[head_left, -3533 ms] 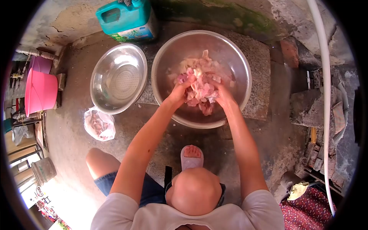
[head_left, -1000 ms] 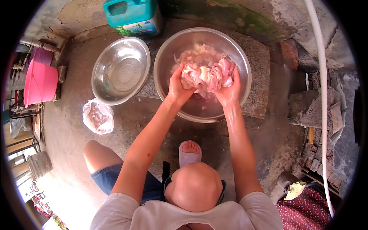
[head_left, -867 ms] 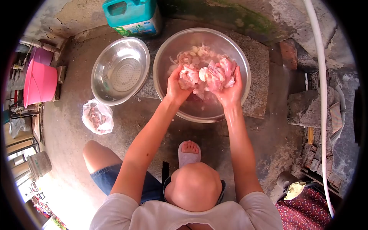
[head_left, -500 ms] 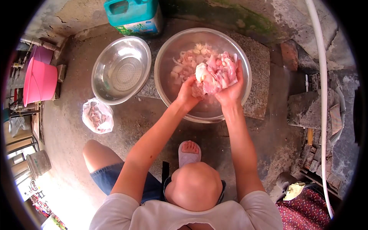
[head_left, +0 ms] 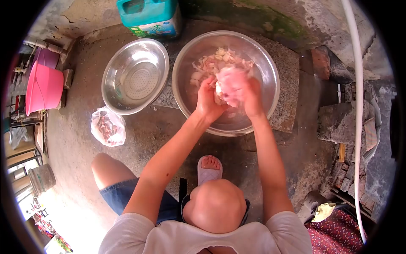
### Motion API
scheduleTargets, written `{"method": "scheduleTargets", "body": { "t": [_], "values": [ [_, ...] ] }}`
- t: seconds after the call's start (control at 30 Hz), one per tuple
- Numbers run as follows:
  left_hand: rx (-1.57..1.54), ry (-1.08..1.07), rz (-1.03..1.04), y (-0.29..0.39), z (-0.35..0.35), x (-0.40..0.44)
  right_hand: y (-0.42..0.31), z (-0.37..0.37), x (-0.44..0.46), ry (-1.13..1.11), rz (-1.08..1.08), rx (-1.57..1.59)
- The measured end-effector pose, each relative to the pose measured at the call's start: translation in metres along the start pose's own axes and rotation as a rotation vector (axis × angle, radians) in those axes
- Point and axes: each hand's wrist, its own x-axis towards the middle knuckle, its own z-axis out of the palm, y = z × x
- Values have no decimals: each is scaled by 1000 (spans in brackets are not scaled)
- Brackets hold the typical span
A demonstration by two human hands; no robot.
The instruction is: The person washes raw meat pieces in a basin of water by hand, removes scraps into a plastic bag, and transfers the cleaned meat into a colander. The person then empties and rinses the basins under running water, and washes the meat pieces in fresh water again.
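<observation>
My left hand is curled around one side of a clump of raw meat, pale pink and whitish like chicken pieces. From the other side my right hand presses over the same clump, its fingers smeared by motion. Both hands are above a wide metal basin. More raw meat pieces lie in the basin towards its far side, partly hidden by my hands. Left of the basin stands a metal colander, with a white plastic bag of meat scraps in front of it.
A teal plastic jug stands against the back wall. Under the basin is a stone slab. Pink tubs sit at the far left. A white hose hangs at the right, near stacked bricks and a patterned red cloth.
My right hand has turned inward over the meat, and the clump that lay spread across both palms is now gathered between them. The basin and colander stay put.
</observation>
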Motion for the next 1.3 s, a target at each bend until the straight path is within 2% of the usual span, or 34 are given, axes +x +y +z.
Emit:
{"method": "scheduleTargets", "body": {
  "t": [0.07, 0.13, 0.2, 0.23, 0.33, 0.37, 0.43, 0.53, 0.6, 0.67, 0.73, 0.8, 0.9, 1.0, 1.1, 1.17, 1.23, 1.27, 1.3],
  "values": [
    [-113, -53, -8, 1, 0, -2, 12, 10, 4, 87, -452, -1062],
    [-112, -56, -57, 3, -5, -1, 9, 16, -12, 41, -478, -1283],
    [-50, -20, -81, 0, -11, 0, 0, 20, -25, 9, -414, -1240],
    [-140, -38, -84, -1, -20, 4, -5, 20, -29, -5, -381, -1219],
    [-194, -164, -113, -1, -37, 10, -17, -6, -24, 12, -408, -928],
    [-163, -28, -74, 0, -17, 4, -18, -13, -25, 179, -220, -735],
    [-185, -56, -79, 2, -17, 3, 19, -53, -10, 354, -29, -613],
    [-232, -50, -92, -2, -10, 4, 127, -80, 17, 523, 318, 256],
    [-244, -42, -120, -6, 9, -5, 121, -31, 10, 119, -40, 683],
    [-258, -86, -163, -8, 4, -4, 108, -7, 10, 11, -87, 1043],
    [-248, -94, -180, -8, 3, -7, 107, -5, 12, -55, -100, 1173],
    [-210, -74, -172, -5, 8, -11, 105, -18, 24, -75, -87, 1070],
    [-187, -85, -118, -3, 15, -15, 79, -29, 31, 122, -33, 998],
    [-182, -46, -113, -2, -1, -10, 40, -30, 25, 129, 3, 744],
    [-215, -121, -99, -2, -18, -3, 8, -16, 14, 126, -184, 360],
    [-216, -28, -70, -5, -11, -4, 0, -1, 3, 138, -251, 123],
    [-207, 52, -48, -7, 6, -8, 2, 14, -12, 107, -333, -288],
    [-199, -88, -53, -7, -1, -4, 3, 21, -17, 91, -372, -494],
    [-190, -226, -57, -7, -16, 4, 1, 29, -19, 62, -538, -612]
  ]
}}
